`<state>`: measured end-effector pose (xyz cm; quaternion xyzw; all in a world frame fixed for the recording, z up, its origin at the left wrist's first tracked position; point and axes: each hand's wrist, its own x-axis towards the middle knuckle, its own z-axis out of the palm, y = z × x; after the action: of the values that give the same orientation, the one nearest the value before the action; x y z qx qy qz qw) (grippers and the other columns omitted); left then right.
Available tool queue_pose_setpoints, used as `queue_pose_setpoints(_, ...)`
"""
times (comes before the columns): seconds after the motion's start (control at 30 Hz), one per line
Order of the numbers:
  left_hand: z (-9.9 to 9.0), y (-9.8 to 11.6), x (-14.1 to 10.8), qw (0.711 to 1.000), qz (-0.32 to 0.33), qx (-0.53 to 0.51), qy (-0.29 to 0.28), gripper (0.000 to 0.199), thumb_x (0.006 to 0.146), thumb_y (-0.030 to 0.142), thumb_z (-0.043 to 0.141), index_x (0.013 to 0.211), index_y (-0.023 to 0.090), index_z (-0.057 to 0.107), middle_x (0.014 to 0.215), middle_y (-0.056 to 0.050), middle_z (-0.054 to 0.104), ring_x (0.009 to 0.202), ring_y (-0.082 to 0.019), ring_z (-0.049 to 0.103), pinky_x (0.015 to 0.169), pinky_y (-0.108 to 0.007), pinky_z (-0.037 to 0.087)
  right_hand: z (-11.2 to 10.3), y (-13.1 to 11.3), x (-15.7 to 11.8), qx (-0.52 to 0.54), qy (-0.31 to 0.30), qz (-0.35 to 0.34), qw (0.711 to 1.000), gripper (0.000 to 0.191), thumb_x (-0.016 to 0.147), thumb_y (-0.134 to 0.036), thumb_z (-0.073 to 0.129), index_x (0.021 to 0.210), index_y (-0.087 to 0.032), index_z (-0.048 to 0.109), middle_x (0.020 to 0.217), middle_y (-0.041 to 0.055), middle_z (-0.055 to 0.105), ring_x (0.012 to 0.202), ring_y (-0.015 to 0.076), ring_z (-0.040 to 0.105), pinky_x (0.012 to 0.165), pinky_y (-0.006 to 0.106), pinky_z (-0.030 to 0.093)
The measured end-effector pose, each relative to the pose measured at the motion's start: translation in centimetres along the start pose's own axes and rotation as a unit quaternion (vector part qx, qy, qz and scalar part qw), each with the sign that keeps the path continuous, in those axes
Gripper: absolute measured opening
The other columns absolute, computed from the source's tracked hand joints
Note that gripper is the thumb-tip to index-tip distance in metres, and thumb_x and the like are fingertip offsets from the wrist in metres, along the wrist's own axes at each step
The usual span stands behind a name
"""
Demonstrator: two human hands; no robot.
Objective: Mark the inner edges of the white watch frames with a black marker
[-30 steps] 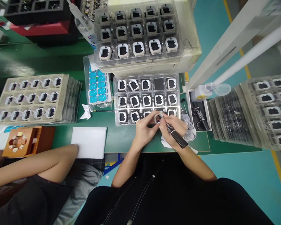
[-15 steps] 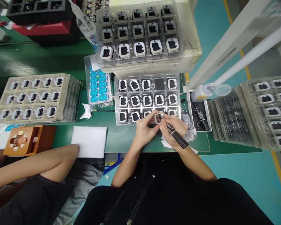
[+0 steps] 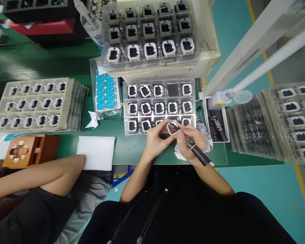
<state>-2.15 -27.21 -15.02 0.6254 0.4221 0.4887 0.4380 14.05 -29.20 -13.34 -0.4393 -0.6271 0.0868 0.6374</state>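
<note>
My left hand (image 3: 159, 137) is closed on a small white square frame (image 3: 169, 128) with rounded corners, held by its edge between thumb and fingers. In my right hand (image 3: 189, 139) is a black marker pen (image 3: 198, 154), its tip end pointing at the frame and its thick end toward my right forearm. Both hands are above the near edge of a clear plastic tray (image 3: 155, 133), whose compartments hold similar white frames with dark centres. One compartment in its far row shows no frame. A crumpled grey cloth (image 3: 207, 144) lies beside my right hand.
Beyond the tray, another tray of frames (image 3: 152, 61) rests on a raised block. Stacked trays stand left (image 3: 40, 130) and right (image 3: 254, 128). A white box (image 3: 227, 130) holds a marker. A co-worker's arm (image 3: 53, 171) rests near a white pad (image 3: 96, 152), left.
The frame has turned so that its opening shows more. The marker's thick end has moved slightly right and toward me, with my right hand still gripping it.
</note>
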Motion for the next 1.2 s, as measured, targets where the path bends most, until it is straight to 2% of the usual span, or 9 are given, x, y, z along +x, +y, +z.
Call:
queue_pose_setpoints(0.17,-0.05,-0.27,-0.2,1.0,0.002,0.019,0.004,0.046,0.101,0.044,0.096,0.141,0.024,0.084,0.111,-0.003,0.093,0.096,-0.022,0.092,0.098,-0.035,0.08,-0.36,-0.12,-0.16,0.005,-0.013,0.035,0.999,0.014,0.107,-0.019,0.076,0.113,-0.03,0.07,0.083,-0.001,0.085,0.092,0.0289,0.093,0.084,0.049,0.083)
queue_pose_setpoints(0.4,0.0,-0.6,-0.39,1.0,0.011,0.027,0.012,0.043,0.102,0.036,0.094,0.142,0.024,0.084,0.117,-0.005,0.093,0.1,-0.023,0.093,0.098,-0.035,0.08,-0.25,0.04,-0.11,0.031,-0.004,0.039,0.999,0.012,0.109,-0.021,0.073,0.114,-0.03,0.067,0.079,-0.0019,0.08,0.082,0.0267,0.09,0.077,0.046,0.08)
queue_pose_setpoints(0.5,0.08,-0.74,-0.51,0.999,0.017,0.027,0.016,0.044,0.101,0.033,0.094,0.143,0.026,0.084,0.117,-0.003,0.094,0.1,-0.023,0.094,0.1,-0.034,0.08,-0.14,0.11,-0.04,0.035,0.001,0.042,0.998,0.011,0.109,-0.021,0.073,0.115,-0.03,0.068,0.083,0.0001,0.083,0.082,0.0271,0.09,0.073,0.043,0.077)
queue_pose_setpoints(0.63,0.15,-0.45,-0.48,0.999,0.007,0.032,0.012,0.048,0.099,0.038,0.097,0.143,0.025,0.083,0.114,-0.003,0.094,0.099,-0.024,0.094,0.102,-0.036,0.079,-0.16,0.08,0.17,0.024,0.005,0.037,0.999,0.008,0.11,-0.023,0.072,0.114,-0.029,0.068,0.081,0.0005,0.083,0.082,0.0272,0.09,0.069,0.041,0.074)
queue_pose_setpoints(0.8,0.08,0.12,-0.19,1.0,0.027,0.006,0.004,0.049,0.099,0.041,0.098,0.143,0.024,0.082,0.112,-0.003,0.094,0.097,-0.022,0.094,0.1,-0.032,0.079,-0.1,-0.01,0.4,0.012,0.023,0.011,1.0,0.007,0.111,-0.024,0.072,0.115,-0.029,0.068,0.078,-0.0014,0.08,0.073,0.0244,0.085,0.067,0.042,0.075)
queue_pose_setpoints(1.0,-0.09,-0.25,-0.29,1.0,0.008,0.019,0.0,0.059,0.098,0.054,0.1,0.145,0.024,0.082,0.113,-0.005,0.093,0.099,-0.025,0.094,0.101,-0.037,0.079,0.25,0.0,0.42,0.063,0.044,0.005,0.997,0.01,0.11,-0.023,0.072,0.116,-0.031,0.069,0.076,-0.0041,0.078,0.068,0.0231,0.08,0.076,0.049,0.082)
queue_pose_setpoints(1.2,-0.11,-0.72,-0.35,0.999,0.033,0.015,0.003,0.056,0.1,0.049,0.099,0.149,0.025,0.081,0.113,-0.004,0.093,0.097,-0.023,0.093,0.1,-0.035,0.079,0.13,-0.04,0.33,0.098,0.041,0.006,0.994,0.018,0.109,-0.019,0.072,0.121,-0.032,0.072,0.077,-0.0037,0.079,0.07,0.0229,0.078,0.08,0.052,0.083)
